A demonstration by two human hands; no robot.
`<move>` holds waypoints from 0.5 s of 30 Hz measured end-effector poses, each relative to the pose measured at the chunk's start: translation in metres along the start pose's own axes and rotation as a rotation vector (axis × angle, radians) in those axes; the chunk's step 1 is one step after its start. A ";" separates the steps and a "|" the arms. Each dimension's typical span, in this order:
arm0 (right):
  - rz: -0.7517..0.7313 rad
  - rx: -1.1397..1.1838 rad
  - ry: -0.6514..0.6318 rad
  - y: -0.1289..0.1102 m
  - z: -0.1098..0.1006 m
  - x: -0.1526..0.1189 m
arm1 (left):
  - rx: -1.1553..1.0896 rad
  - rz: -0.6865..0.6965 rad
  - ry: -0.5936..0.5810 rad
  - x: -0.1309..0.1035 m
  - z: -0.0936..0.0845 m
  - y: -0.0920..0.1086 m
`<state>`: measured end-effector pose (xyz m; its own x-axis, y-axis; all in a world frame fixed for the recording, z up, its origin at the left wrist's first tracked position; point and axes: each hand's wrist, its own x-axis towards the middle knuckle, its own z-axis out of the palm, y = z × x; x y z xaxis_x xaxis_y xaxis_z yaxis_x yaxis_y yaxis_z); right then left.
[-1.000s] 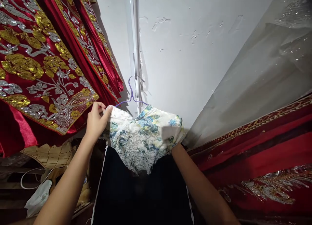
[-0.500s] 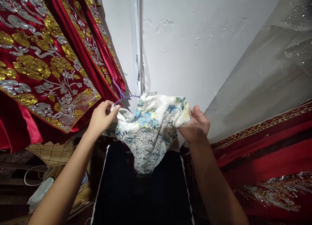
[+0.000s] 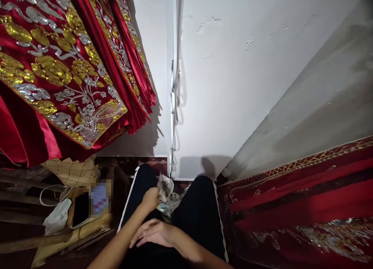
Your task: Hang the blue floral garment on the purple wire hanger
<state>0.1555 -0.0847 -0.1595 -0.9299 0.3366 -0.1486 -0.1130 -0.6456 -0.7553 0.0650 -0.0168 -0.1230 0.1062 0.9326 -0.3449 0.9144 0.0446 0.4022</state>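
Low between my knees is a crumpled floral shirt (image 3: 169, 197), white with blue and green print, partly hidden by my legs. My left hand (image 3: 150, 199) is closed in a fist at the shirt's left side, and the cloth hangs beside it. My right hand (image 3: 155, 232) lies across in front of my left forearm, near my lap, palm side partly showing. Its fingers are stretched out and hold nothing. The purple hanger seen earlier does not show.
Red skirts with gold and silver embroidery (image 3: 55, 71) hang at the left. Below them a phone (image 3: 81, 210) and a crumpled white cloth or bag (image 3: 57, 217) lie on a wooden seat. A white wall (image 3: 221, 86) stands ahead; red embroidered fabric (image 3: 291, 199) spreads at the right.
Both hands have dropped toward my lap, bringing the shirt down between my knees. My right hand has let go of the shirt and crossed leftward over my left forearm.
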 end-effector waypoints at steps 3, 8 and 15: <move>0.063 0.029 0.119 0.033 -0.019 -0.002 | 0.111 -0.022 -0.097 0.000 0.037 -0.008; -0.077 0.093 0.672 0.025 -0.062 -0.027 | 0.235 -0.040 -0.170 0.013 0.047 -0.013; -0.243 -0.011 1.074 0.013 -0.120 -0.007 | 0.274 -0.006 -0.152 0.002 0.053 -0.022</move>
<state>0.2022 -0.0132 -0.2449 -0.0938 0.8783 -0.4687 -0.2440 -0.4767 -0.8445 0.0656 -0.0345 -0.1778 0.1385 0.8672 -0.4782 0.9843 -0.0672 0.1632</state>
